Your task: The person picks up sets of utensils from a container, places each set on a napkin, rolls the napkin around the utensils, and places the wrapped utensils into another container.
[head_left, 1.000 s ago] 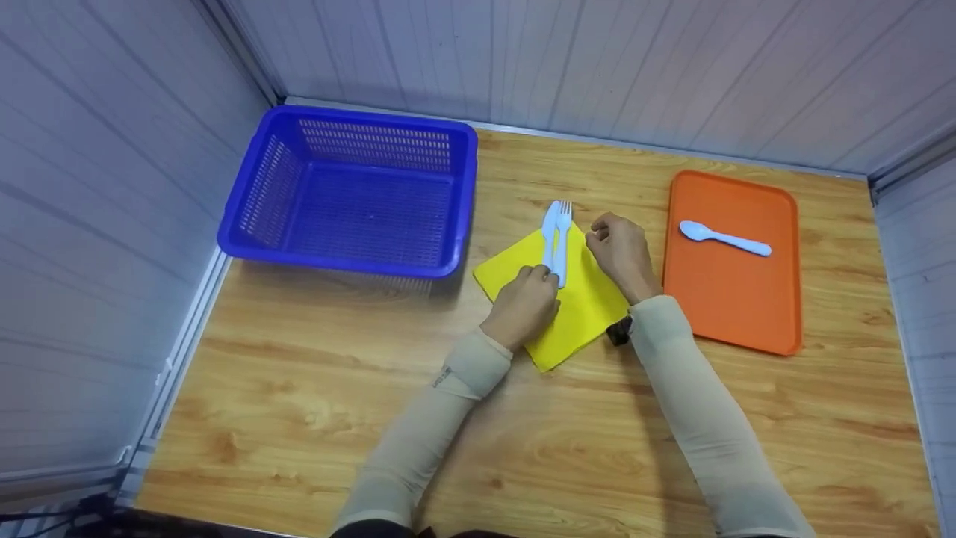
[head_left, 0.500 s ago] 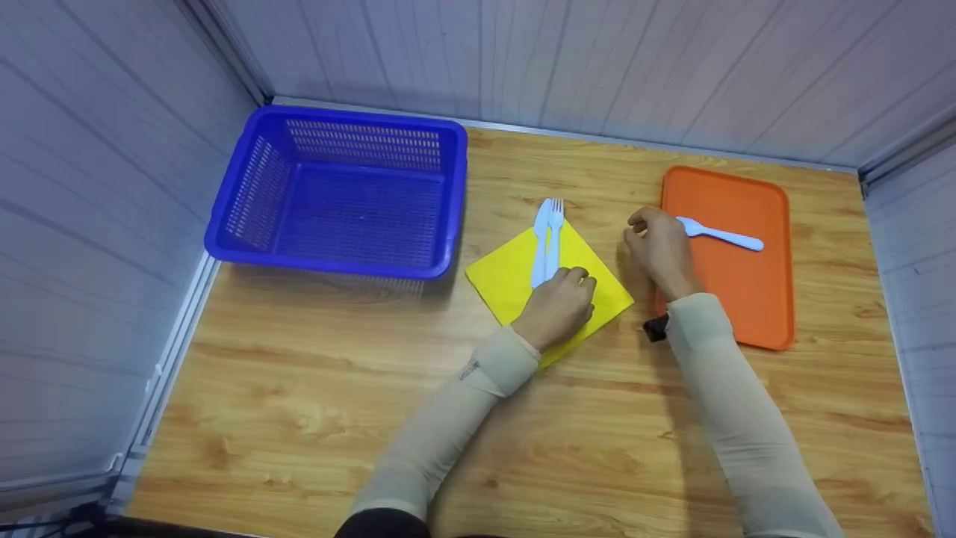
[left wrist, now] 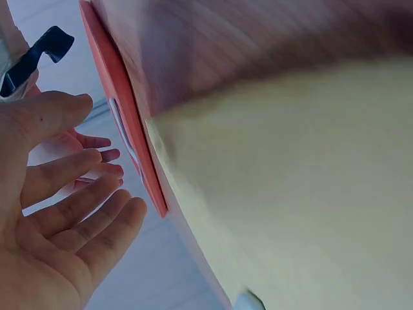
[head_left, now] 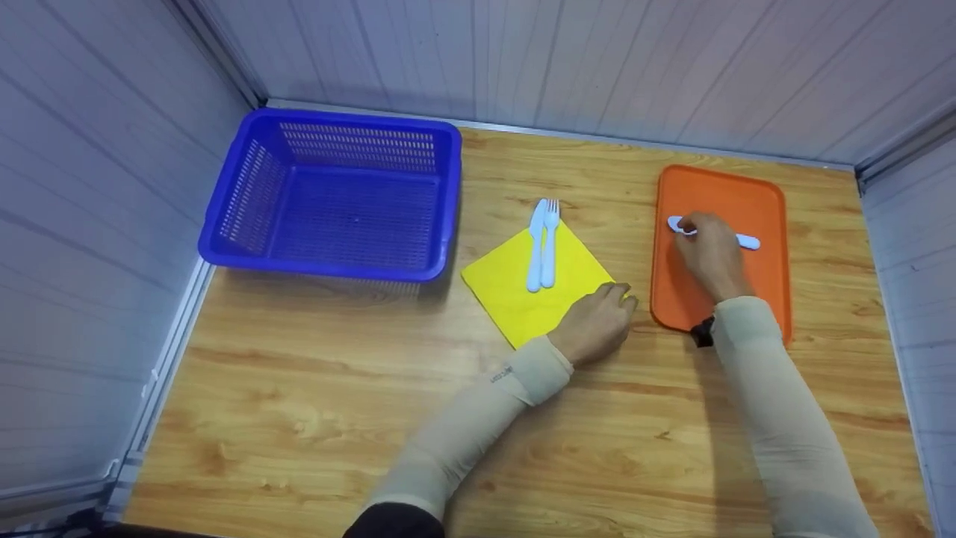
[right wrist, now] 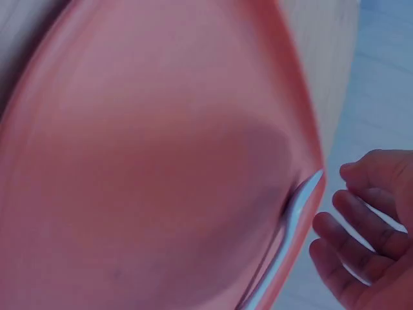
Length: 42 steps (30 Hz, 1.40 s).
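A white plastic spoon (head_left: 747,241) lies on the orange tray (head_left: 724,198) at the right. My right hand (head_left: 713,254) hovers over the spoon's middle; in the right wrist view its fingers are loosely bent and apart from the spoon (right wrist: 290,226). My left hand (head_left: 595,323) is above the right corner of a yellow napkin (head_left: 508,288), palm facing sideways and fingers relaxed, holding nothing. On the napkin, a white plastic knife (head_left: 535,254) and a white plastic fork (head_left: 550,250) lie side by side, their tips reaching past its far edge.
A blue plastic basket (head_left: 328,269) with slotted sides stands at the back left of the wooden table (head_left: 314,418). Pale panel walls (head_left: 508,67) enclose the table at the back and both sides. Bare table lies between the napkin and the tray.
My right hand has moved right from beside the napkin to over the spoon. My left hand has left the cutlery handles and slid right to the napkin's corner. The knife and fork stay put.
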### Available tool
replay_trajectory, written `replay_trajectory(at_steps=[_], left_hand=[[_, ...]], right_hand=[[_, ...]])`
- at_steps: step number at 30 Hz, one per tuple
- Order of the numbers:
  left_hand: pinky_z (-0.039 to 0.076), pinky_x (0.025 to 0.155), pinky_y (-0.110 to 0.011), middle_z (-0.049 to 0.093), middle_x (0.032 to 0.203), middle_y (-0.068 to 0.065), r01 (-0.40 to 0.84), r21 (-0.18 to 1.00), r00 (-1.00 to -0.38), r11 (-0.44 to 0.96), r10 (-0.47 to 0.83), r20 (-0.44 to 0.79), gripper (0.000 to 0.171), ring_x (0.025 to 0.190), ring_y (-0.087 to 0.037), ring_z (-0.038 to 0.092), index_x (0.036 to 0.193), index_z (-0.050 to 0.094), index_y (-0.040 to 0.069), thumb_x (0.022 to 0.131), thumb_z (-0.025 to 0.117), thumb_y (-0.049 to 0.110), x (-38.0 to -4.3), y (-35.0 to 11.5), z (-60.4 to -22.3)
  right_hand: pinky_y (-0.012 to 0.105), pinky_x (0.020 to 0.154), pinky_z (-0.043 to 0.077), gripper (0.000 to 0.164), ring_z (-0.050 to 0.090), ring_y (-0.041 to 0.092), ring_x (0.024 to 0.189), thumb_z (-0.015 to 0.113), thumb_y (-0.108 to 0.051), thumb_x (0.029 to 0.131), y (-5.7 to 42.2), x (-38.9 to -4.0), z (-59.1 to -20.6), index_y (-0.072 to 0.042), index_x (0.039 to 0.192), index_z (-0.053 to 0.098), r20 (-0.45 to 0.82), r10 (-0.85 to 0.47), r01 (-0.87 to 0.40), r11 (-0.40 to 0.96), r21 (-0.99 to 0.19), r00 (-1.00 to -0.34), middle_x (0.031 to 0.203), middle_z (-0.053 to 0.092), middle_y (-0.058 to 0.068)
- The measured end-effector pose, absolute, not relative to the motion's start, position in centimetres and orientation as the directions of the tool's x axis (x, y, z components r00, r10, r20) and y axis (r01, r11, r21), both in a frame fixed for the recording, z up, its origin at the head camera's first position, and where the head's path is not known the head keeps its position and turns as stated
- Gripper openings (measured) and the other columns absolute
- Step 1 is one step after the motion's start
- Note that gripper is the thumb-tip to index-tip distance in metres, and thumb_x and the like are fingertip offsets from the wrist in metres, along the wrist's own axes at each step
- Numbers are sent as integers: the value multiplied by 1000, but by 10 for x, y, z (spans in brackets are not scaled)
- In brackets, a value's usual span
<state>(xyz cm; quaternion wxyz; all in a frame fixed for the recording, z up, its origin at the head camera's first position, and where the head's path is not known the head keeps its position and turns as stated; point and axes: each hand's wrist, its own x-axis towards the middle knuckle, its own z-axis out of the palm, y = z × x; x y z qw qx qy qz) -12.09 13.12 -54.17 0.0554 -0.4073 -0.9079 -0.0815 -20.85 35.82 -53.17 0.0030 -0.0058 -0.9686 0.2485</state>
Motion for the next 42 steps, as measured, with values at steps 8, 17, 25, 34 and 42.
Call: replay_trajectory(at_steps=[8,17,25,34,42], left_hand=[[50,93,-24,60,129,-11,801,28,-593,598,787,171,28,116,-21,57,121,69,7,98,56,17,-116,155,-548],[47,98,-23,59,133,-7,825,-11,-562,565,821,102,31,125,-20,54,128,66,11,102,50,13,-113,174,-555],[44,103,-25,60,131,-6,836,25,-549,548,835,41,32,122,-20,54,130,65,10,102,51,14,-114,180,-559],[45,101,-25,60,131,-6,826,73,-562,558,827,34,31,123,-19,53,130,65,10,102,50,13,-114,180,-558],[47,99,-24,60,131,-7,831,97,-555,548,828,78,32,123,-20,54,127,66,8,100,51,16,-116,175,-554]], right_hand=[[60,96,42,22,50,45,116,60,-6,97,390,-210,-541,6,115,64,56,28,-2,883,-470,-998,121,57,27],[60,94,43,23,50,47,112,61,-3,95,405,-213,-548,7,116,65,51,34,8,900,-435,-998,118,57,29],[62,95,40,22,50,47,110,59,-3,97,405,-217,-552,6,116,65,20,48,35,906,-423,-999,116,58,28],[63,98,38,22,50,47,112,59,-1,98,406,-221,-551,4,118,66,-1,59,54,904,-424,-998,118,59,27],[65,92,36,22,52,47,113,58,-4,99,404,-221,-548,1,119,67,-1,64,59,919,-389,-998,119,62,26]])
